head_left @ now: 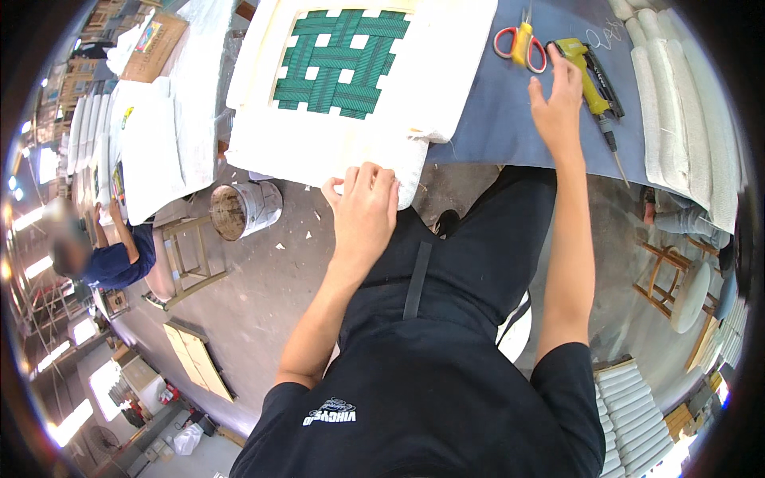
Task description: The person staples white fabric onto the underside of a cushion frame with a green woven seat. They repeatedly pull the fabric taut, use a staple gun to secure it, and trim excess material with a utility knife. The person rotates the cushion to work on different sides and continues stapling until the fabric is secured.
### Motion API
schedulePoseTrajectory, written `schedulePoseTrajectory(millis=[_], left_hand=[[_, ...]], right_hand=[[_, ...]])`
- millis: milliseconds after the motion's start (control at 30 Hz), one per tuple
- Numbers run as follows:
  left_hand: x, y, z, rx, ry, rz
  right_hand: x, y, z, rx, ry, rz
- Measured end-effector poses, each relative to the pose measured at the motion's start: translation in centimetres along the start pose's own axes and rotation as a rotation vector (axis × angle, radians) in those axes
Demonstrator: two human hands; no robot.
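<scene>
A white fabric-covered seat panel (446, 60) lies on the table in front of me, with woven green webbing (343, 64) across its opening. My left hand (362, 211) is closed on the fabric at the panel's near edge, fingers curled over it. Reaching to the right, my right hand (558, 103) is open, thumb and fingers apart. Its fingertips are at the near-left side of a yellow-green and black staple gun (594, 88); whether they touch it I cannot tell. Beside them lie red-handled scissors (538, 65), with a yellow-handled tool (522, 44) over them.
The table has a blue-grey cover (486, 119). Stacked white padded pieces (677, 111) line its right side. A thin hose (615, 151) runs from the staple gun over the edge. To the left are a bucket (259, 207), a wooden stool (187, 255) and a seated person (119, 259).
</scene>
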State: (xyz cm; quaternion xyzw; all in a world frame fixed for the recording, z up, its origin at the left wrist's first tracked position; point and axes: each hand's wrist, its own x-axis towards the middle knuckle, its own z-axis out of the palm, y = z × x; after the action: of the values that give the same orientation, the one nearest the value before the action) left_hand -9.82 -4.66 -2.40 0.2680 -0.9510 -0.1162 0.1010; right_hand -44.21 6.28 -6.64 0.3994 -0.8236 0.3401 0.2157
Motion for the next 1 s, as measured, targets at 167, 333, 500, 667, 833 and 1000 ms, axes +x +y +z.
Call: schedulePoseTrajectory(millis=[167, 333, 500, 667, 833, 1000], left_hand=[[-0.3, 1.2, 0.1, -0.042, -0.082, -0.157], [0.9, 1.3, -0.1, -0.019, -0.12, -0.142], [0.4, -0.2, 0.9, -0.132, -0.067, -0.167], [0.6, -2.3, 0.8, 0.048, -0.022, -0.041], [1.0, -3.3, 1.6, 0.011, -0.082, 0.019], [0.7, -3.5, 2.2, 0.013, -0.076, 0.018]], right_hand=[[-9.1, -9.2, -2.9, 0.675, -0.348, 0.415], [-18.6, -13.4, -1.5, 0.993, -0.547, 0.771], [-16.8, -14.3, 0.7, 1.37, -0.489, 1.053], [-15.7, -16.1, 2.6, 1.409, -0.477, 1.166], [-15.4, -16.9, 4.1, 1.388, -0.376, 1.133], [-14.5, -17.2, 4.6, 1.325, -0.298, 1.202]])
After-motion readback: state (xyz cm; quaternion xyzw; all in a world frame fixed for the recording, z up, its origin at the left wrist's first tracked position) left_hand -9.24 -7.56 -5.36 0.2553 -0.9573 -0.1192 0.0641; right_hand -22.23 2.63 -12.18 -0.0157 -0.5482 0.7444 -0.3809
